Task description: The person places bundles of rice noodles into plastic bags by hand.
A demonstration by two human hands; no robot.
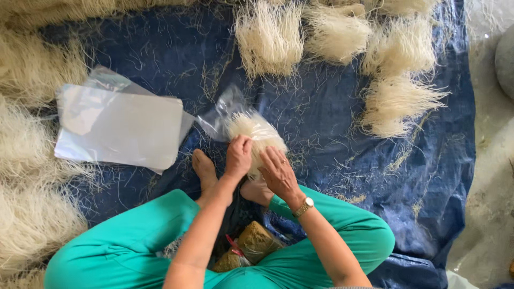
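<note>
I sit cross-legged in green trousers on a blue tarp (332, 134). Both hands hold a clear plastic bag (227, 112) with a bundle of pale dried noodles (256, 132) inside it. My left hand (238, 156) grips the near end of the bundle from the left. My right hand (278, 172), with a gold watch on its wrist, presses on the bundle from the right. The bag's empty end lies flat on the tarp beyond the noodles.
A stack of flat clear bags (120, 126) lies left of my hands. Several noodle bundles (270, 37) lie across the tarp's far side, with big loose heaps (32, 214) along the left. My bare feet (206, 171) rest below the bag. A brownish packed bag (251, 243) sits between my legs.
</note>
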